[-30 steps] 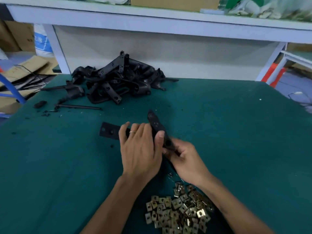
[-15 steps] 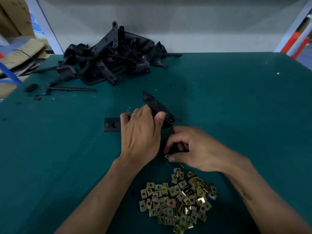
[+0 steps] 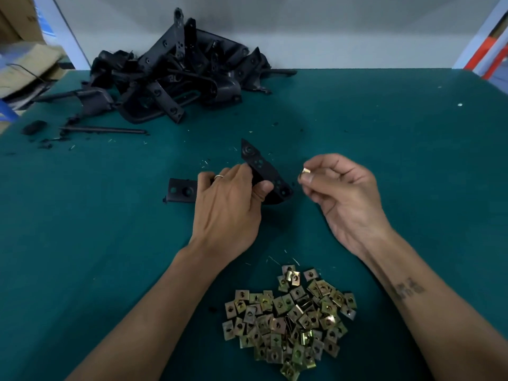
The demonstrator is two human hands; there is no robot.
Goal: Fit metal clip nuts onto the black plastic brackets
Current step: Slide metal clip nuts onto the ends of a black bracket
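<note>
My left hand grips a black plastic bracket at the middle of the green table; one arm of it sticks up and away, another end shows to the left of the hand. My right hand is raised just right of the bracket and pinches a single metal clip nut between thumb and fingertips, a short gap away from the bracket's near end. A heap of brass-coloured clip nuts lies on the table close to me, between my forearms.
A pile of black plastic brackets fills the back left of the green table. A thin black rod and small black scraps lie in front of it. Cardboard boxes stand off the left edge; a white wall closes the back.
My right hand lifted from the near table beside the clip nut heap to beside the bracket, now holding one nut up. The left hand kept its hold on the bracket. The camera tilted lower.
</note>
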